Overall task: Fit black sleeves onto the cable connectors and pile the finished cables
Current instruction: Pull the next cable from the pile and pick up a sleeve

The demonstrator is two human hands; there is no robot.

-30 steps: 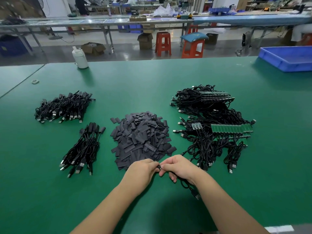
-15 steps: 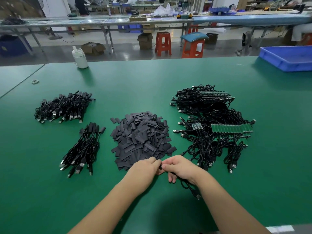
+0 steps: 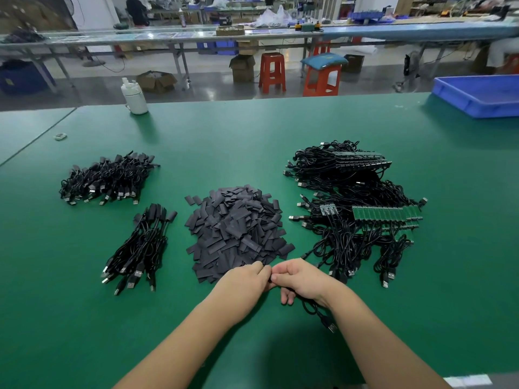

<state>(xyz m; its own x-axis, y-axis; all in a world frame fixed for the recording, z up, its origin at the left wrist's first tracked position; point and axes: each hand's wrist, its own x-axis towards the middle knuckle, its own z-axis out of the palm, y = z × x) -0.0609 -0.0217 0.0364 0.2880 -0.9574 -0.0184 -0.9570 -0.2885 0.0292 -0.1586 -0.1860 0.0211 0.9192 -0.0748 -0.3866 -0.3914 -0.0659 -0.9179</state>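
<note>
Hands [image 3: 271, 279] closed together, thin black cable [image 3: 314, 310] dangling.

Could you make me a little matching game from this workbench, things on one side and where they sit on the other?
Things:
1. pile of black sleeves
2. blue tray
3. white bottle
4. green circuit boards

Places:
A. far left of the table
B. middle, just beyond the hands
C. far right corner
D. among the tangled cables on the right

Pairs: 1-B, 2-C, 3-A, 4-D
</note>
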